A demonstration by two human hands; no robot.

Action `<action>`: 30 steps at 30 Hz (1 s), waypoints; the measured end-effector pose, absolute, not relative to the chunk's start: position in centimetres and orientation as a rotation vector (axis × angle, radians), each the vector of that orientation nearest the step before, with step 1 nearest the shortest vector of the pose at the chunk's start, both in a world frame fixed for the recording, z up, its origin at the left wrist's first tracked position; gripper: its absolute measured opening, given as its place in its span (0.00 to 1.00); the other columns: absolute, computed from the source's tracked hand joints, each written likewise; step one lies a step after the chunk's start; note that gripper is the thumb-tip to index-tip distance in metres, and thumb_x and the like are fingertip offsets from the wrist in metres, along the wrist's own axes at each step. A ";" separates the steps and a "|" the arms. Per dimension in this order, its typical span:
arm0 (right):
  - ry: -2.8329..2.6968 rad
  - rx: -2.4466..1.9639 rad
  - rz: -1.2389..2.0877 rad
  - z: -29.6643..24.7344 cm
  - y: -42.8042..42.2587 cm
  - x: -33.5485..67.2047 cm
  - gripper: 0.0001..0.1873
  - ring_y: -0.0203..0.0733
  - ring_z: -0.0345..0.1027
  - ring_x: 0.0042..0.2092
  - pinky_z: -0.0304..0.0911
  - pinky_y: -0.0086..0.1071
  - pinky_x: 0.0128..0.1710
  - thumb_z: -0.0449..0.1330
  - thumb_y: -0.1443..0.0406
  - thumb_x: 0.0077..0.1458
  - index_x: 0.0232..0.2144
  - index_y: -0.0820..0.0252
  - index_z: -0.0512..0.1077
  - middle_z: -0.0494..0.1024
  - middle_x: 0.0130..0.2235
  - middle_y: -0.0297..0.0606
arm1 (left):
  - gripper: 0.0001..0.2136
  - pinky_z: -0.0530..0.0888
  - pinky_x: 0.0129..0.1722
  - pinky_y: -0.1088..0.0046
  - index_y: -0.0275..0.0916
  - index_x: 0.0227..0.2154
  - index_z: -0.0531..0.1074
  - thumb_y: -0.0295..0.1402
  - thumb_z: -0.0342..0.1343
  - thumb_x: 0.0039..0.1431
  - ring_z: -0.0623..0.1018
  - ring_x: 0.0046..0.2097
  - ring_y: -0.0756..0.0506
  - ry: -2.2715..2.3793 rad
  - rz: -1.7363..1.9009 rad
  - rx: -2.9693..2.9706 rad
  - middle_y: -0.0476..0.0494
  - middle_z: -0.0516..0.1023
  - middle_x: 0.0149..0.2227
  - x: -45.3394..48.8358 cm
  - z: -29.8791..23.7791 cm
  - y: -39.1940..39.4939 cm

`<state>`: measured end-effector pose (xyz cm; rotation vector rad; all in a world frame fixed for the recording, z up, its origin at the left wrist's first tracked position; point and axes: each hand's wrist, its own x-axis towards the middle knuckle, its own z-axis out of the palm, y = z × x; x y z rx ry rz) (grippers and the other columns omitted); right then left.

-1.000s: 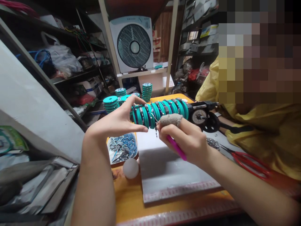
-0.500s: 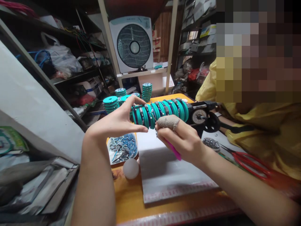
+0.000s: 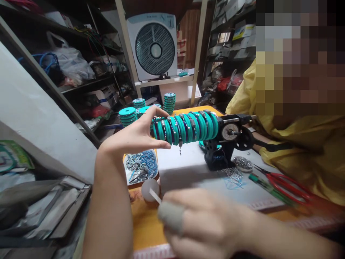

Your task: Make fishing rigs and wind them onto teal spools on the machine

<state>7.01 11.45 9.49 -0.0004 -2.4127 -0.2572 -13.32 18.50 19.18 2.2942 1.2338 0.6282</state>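
Note:
A row of green spools, wound with dark line and small metal fittings, sits lengthwise on a black winder. My left hand is wrapped round the row's left end, thumb below and fingers over the top. One short fitting dangles from a middle spool. Near the front, my right hand is closed and blurred, with a grey finger cover. A thin pale tool sticks out of its fingers; the rest of it is hidden. Its tip overlaps a round white object on the table.
A tray of blue and silver pieces lies left of a white board. To the right are a dish of small metal parts and red-handled scissors. Stacked spools stand behind. A person in yellow sits at right.
My right hand has left the spools and moved down toward the front with its tool. The fitting it was at now hangs free. My left hand stays at the row's end.

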 end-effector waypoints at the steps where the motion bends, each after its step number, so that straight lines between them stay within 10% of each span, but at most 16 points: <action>1: -2.486 0.050 -0.185 8.3 10.6 6.4 0.10 0.38 0.58 0.29 0.60 0.32 0.26 0.59 0.68 0.60 0.26 0.58 0.70 0.67 0.27 0.32 | 0.29 0.71 0.28 0.71 0.45 0.51 0.59 0.41 0.66 0.48 0.72 0.34 0.46 1.229 0.626 2.281 0.48 0.68 0.36 -13.3 19.2 18.5; 18: -2.788 -0.400 -0.332 3.6 7.9 0.2 0.09 0.43 0.60 0.24 0.46 0.34 0.19 0.62 0.67 0.54 0.24 0.66 0.73 0.68 0.24 0.42 | 0.28 0.70 0.27 0.73 0.45 0.51 0.61 0.39 0.66 0.48 0.73 0.32 0.48 1.279 0.660 2.359 0.49 0.70 0.36 -13.2 19.0 18.5; 30: -2.974 -0.593 -0.281 3.5 7.4 -1.3 0.15 0.61 0.74 0.38 0.68 0.50 0.36 0.62 0.60 0.56 0.30 0.68 0.80 0.79 0.34 0.59 | 0.29 0.72 0.31 0.71 0.46 0.50 0.62 0.46 0.66 0.47 0.73 0.38 0.44 1.385 0.651 2.475 0.48 0.68 0.38 -13.3 18.9 18.7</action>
